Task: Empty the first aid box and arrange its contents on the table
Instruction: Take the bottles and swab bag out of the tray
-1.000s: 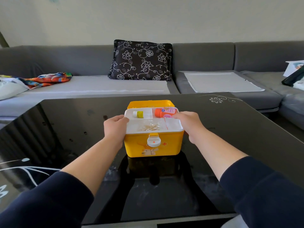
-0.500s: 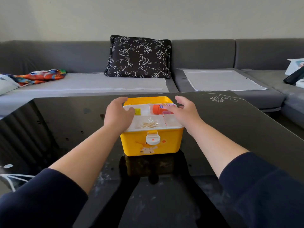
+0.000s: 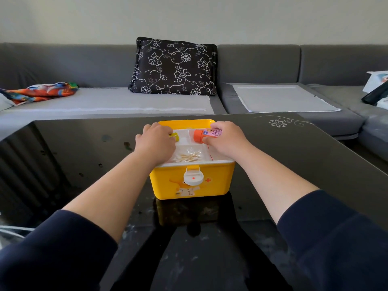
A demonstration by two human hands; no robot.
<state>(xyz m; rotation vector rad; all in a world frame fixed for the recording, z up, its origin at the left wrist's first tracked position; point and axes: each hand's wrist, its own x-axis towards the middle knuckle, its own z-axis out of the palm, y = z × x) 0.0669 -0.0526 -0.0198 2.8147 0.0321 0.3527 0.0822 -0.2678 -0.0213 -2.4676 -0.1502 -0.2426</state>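
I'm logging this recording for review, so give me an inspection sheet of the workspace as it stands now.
Surface: glossy black table, smudged and speckled, with a white flower print at its far right corner.
Job's things: yellow first aid box, lid open, white tray on top; orange-capped bottle, small yellow-capped bottle and cotton swabs all in the tray. Nothing laid out on the table yet.
Clutter: nothing seen on the table.
Grippers: left hand closing on the small yellow-capped bottle; right hand gripping the orange-capped bottle.
Cables: nothing seen.
Surroundings: grey sofa, black floral cushion, colourful cloth at left.
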